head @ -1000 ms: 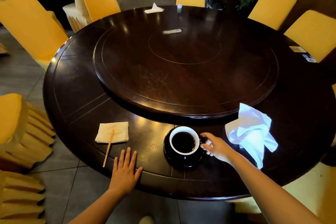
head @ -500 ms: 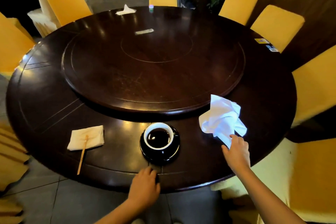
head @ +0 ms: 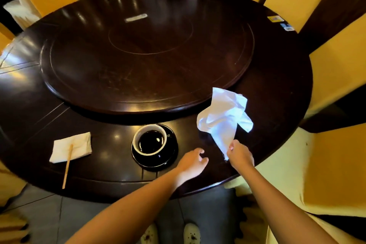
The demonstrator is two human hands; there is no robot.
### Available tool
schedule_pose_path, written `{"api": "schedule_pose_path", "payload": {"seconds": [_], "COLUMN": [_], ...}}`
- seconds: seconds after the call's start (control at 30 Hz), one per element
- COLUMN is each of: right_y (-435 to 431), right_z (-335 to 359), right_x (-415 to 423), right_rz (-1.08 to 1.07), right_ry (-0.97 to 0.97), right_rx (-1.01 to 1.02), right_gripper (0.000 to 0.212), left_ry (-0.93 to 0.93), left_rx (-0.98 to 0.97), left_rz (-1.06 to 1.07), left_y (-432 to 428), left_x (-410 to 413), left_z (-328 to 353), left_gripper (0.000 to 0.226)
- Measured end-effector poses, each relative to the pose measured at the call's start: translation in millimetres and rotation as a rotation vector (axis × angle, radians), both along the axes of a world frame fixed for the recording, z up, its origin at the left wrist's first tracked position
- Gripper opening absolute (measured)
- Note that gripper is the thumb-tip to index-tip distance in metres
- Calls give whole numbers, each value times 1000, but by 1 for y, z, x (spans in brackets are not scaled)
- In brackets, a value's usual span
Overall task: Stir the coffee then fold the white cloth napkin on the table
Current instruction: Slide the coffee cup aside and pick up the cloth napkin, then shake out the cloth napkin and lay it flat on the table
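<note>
Left of the coffee cup (head: 150,140), a folded paper napkin (head: 71,147) lies on the dark round surface (head: 29,109), and a wooden stir stick (head: 67,165) rests with its upper end on that napkin and its lower end toward the surface's near edge. The coffee cup, white inside and full of dark coffee, sits on a black saucer (head: 170,156). Just right of the saucer the left hand (head: 191,163) hovers, its grip loose and holding nothing, fingers curled. Further right of the cup, the right hand (head: 240,154) pinches the lower corner of the crumpled white cloth napkin (head: 223,117), whose upper part reaches the raised turntable (head: 138,61) behind the cup
</note>
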State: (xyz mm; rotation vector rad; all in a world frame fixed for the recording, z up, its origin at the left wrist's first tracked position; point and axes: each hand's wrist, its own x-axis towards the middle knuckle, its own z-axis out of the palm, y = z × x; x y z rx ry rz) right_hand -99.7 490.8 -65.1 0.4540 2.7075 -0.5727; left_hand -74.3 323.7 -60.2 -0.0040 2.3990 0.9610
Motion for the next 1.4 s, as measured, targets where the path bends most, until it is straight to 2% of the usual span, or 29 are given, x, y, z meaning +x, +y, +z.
{"api": "schedule_pose_path", "payload": {"seconds": [0.07,0.1,0.17,0.27,0.33,0.4,0.5,0.63,0.67,0.77,0.8,0.9,1.0,1.1,1.17,1.23,1.3,1.37,1.4], "right_y": [-5,-6,-7,-4,4,14,28,44,47,61,67,86,99,112,123,134,145,153,154], "right_z": [4,6,11,23,29,39,61,101,114,154,166,202,234,255,261,263,265,269,272], "right_x": [14,22,37,47,46,41,29,14,11,0,-4,-14,-19,-24,-29,-31,-33,-34,-34], "right_rz": [45,71,82,19,-20,-29,-34,45,82,162,175,246,254,26,-122,-204,-195,-201,-229], "right_ry": [-64,-91,-124,-120,14,176,337,462,501,582,592,610,704,713,649,607,629,708,762], "right_rx": [-82,-150,-335,-526,-493,-370,-294,-392,-418,-487,-502,-527,-553,-849,-940,-842,-537,-277,-263], "right_gripper": [12,9,18,8,15,20,12,9,10,12,14,16,17,24,26,25,20,19,19], "left_ry": [-94,-158,-264,-210,-152,-52,248,577,636,823,870,884,752,717,749,808,865,933,964], "left_rx": [91,196,388,390,363,265,44,105,101,65,58,12,-67,-9,57,152,226,173,90], "left_rz": [129,225,394,497,431,243,61,-42,-86,-130,-137,-271,-323,-268,-207,-116,-79,-198,-297], "left_y": [12,19,31,41,45,47,56,79,84,89,88,86,83,74,70,66,64,63,63], "left_x": [-7,-8,-9,-9,-4,-1,-9,-43,-52,-75,-82,-99,-108,-117,-127,-135,-137,-134,-132], "left_z": [4,6,10,7,12,16,35,81,92,123,132,157,169,175,184,195,207,217,222], "left_gripper": [41,33,10,25,27,20,21,42,39,12,10,8,20,17,14,14,13,9,8]}}
